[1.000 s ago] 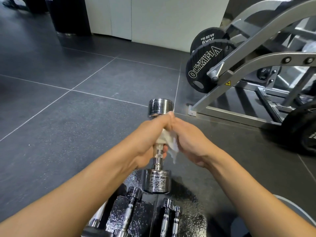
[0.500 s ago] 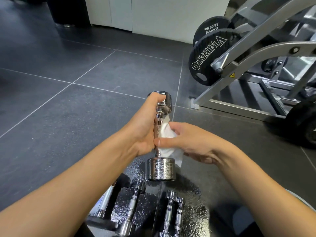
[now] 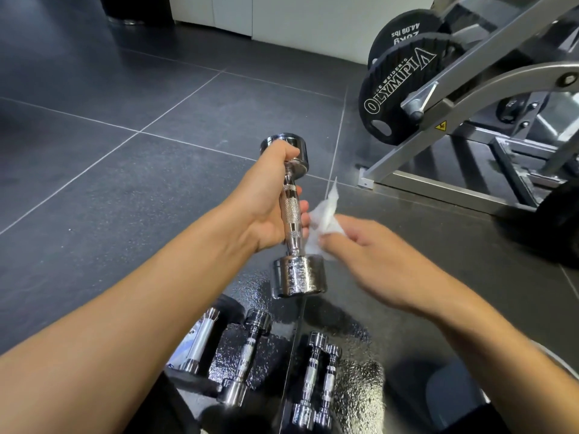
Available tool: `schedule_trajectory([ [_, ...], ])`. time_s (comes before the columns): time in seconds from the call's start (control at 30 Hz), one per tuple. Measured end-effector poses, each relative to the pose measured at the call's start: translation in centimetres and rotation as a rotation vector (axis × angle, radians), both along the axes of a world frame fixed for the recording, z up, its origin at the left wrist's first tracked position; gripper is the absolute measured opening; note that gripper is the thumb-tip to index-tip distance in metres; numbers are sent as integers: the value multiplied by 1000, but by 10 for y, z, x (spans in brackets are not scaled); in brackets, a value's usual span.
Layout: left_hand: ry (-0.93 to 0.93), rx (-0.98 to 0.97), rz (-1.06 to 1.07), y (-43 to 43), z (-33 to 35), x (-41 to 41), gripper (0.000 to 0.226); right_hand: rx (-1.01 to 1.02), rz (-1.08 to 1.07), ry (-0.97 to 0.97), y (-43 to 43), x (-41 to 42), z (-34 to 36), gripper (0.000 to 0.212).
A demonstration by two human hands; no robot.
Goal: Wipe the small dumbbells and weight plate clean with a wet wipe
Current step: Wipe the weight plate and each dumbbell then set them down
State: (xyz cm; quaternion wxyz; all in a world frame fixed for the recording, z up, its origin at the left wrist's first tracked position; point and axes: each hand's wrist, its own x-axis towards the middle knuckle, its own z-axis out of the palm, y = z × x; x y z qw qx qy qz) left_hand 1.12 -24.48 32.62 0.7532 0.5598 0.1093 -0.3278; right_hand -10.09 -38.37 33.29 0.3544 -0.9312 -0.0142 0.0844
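My left hand (image 3: pixel 266 202) grips a chrome dumbbell (image 3: pixel 291 214) by its knurled handle, just under the far head, and holds it end-on above the floor. The near head (image 3: pixel 299 277) hangs free below the hand. My right hand (image 3: pixel 372 255) pinches a crumpled white wet wipe (image 3: pixel 322 220) just to the right of the handle, against its lower part. Below, more small chrome dumbbells lie on the wet black floor mat (image 3: pixel 360 386): one (image 3: pixel 247 355) at left centre and a pair (image 3: pixel 319 383) side by side. A thicker chrome piece (image 3: pixel 200 343) lies to their left.
A grey machine frame (image 3: pixel 470 98) stands at the right with black Olympia weight plates (image 3: pixel 404 89) loaded on it. Another black plate (image 3: pixel 560 223) sits at the far right edge. Dark floor tiles (image 3: pixel 125 151) stretch to the left, and a white wall panel (image 3: pixel 297 20) runs along the back.
The wipe has come off the handle and moved to its right side with my right hand. My left hand slid up the handle toward the far head, baring the knurled grip.
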Motion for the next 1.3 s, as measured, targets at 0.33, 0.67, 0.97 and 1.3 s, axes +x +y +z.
schedule_trajectory([
  [0.33, 41, -56, 189, 6, -1, 13, 36, -449, 268, -506, 36, -34, -60, 54],
  [0.67, 60, -168, 141, 7, 1, 7, 28, 1387, -351, 316, 20, -15, -48, 67],
  [0.97, 46, -142, 257, -2, -5, 3, 26, -96, 5, -326, 19, -24, -50, 50],
  [1.3, 130, -158, 142, -4, -9, -4, 37, -280, -60, -598, 7, 8, -34, 18],
])
